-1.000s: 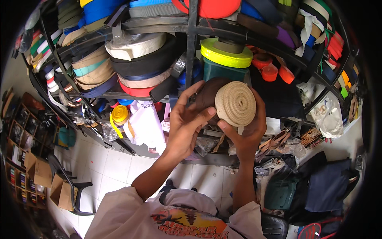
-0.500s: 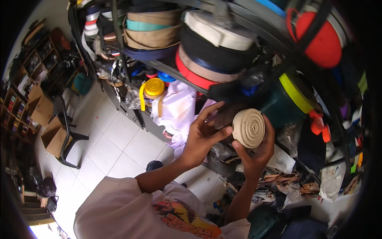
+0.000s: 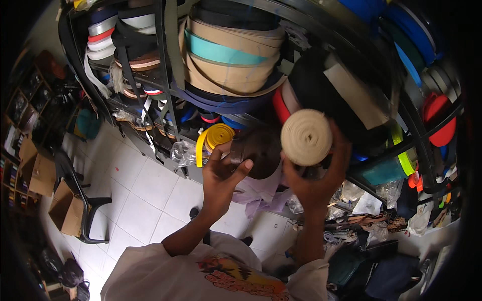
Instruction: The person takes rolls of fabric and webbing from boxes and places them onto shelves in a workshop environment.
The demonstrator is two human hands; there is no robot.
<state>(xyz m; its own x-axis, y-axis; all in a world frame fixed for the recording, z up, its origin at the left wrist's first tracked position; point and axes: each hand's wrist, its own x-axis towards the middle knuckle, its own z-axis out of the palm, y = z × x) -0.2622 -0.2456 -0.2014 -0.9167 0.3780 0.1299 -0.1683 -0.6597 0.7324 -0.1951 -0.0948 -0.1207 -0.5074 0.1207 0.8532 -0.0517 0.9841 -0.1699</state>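
Observation:
My right hand [image 3: 315, 189] grips a cream roll of woven webbing [image 3: 306, 137], its coiled flat side turned up toward me. In my left hand [image 3: 217, 189] is a dark brown roll of strap [image 3: 260, 154], the thumb lying on its near side. The two rolls are held apart in front of the shelf, the cream one higher and to the right. Just left of the brown roll, a yellow coil of strap [image 3: 219, 135] lies on the lower shelf with its loose end hanging down.
The metal rack [image 3: 169, 65] carries stacked rolls of beige and teal webbing [image 3: 228, 57]. A red roll [image 3: 439, 119] hangs at the right. Pale fabric [image 3: 261, 191] spills from the lower shelf. A black chair [image 3: 85, 200] and cardboard boxes [image 3: 39, 168] stand on the tiled floor at left.
My hands have moved apart: the cream roll has gone up with my right hand, and the brown roll has shifted left with my left hand. The view has also shifted.

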